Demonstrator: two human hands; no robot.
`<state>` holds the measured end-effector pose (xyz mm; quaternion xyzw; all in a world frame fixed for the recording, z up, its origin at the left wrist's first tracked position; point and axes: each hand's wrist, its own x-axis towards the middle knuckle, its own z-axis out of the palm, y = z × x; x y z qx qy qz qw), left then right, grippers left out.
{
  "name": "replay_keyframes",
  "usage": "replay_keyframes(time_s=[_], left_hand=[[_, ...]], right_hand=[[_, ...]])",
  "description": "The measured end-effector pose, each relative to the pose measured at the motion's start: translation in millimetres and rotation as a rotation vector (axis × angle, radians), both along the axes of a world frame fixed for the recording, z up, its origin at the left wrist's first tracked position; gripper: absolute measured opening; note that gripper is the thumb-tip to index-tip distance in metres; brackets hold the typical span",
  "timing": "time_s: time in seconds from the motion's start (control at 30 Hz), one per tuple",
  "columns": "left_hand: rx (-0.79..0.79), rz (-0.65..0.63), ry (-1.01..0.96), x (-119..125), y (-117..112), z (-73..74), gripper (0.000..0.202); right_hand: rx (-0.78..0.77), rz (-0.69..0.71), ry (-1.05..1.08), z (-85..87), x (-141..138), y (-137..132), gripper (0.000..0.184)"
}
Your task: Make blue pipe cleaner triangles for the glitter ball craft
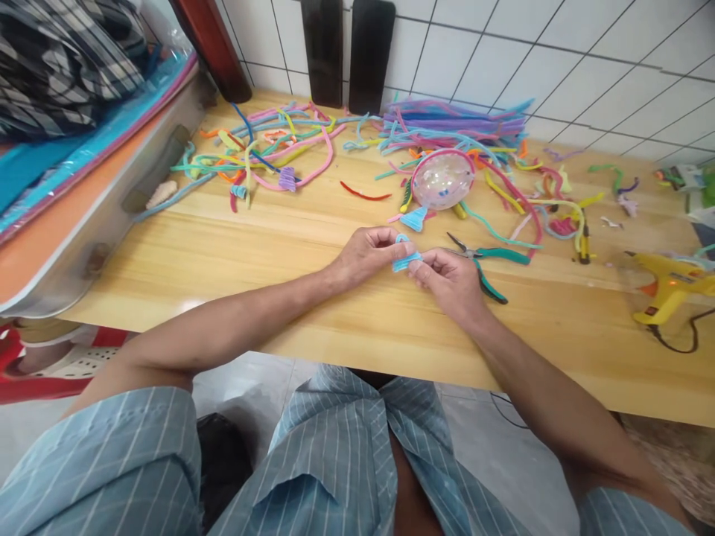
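Above the near part of the wooden table (223, 298), the right hand (453, 281) pinches the lower edge of a light-blue pipe-cleaner piece (403, 263), while the left hand (369, 257) grips its upper part between thumb and fingers. Beside the right hand lie teal-handled needle-nose pliers (506, 256); well to the right stands a yellow glue gun (670, 289), its small markings illegible. Farther off are a fan-shaped blue piece (414, 219), then a clear pink-rimmed bowl (444, 181). Lettering on a green-and-white packet (688, 177) is too blurred to read. Purple and blue pipe cleaners (458, 123) lie along the tiled wall (503, 45).
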<state>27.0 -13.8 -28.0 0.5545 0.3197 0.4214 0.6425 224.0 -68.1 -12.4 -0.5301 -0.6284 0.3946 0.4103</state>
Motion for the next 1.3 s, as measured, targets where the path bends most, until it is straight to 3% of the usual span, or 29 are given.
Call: replay_keyframes(time_s=[0.3,0.47,0.67,0.9,1.07,1.3], left_hand=[[0.015,-0.034,0.017,-0.6,-3.1,7.8,0.057],[0.075,-0.067,0.098,-1.0,-2.4,5.8,0.061],[0.086,-0.089,0.063,-1.2,-3.4,5.0,0.057],[0.106,-0.090,0.180,-2.3,-5.3,6.7,0.061],[0.100,0.001,0.111,-2.4,-8.5,11.7,0.058],[0.194,0.042,0.244,-7.0,-6.8,9.8,0.052]], right_hand=[[-0.016,-0.007,0.045,0.9,2.2,5.1,0.044],[-0.073,-0.009,0.061,-1.7,3.4,5.6,0.047],[-0.135,0.006,0.155,-0.9,4.4,7.8,0.046],[-0.082,-0.032,0.167,-0.1,2.8,8.7,0.034],[-0.043,-0.067,0.147,0.4,1.8,6.6,0.030],[0.021,-0.025,-0.008,0.3,6.3,4.0,0.032]])
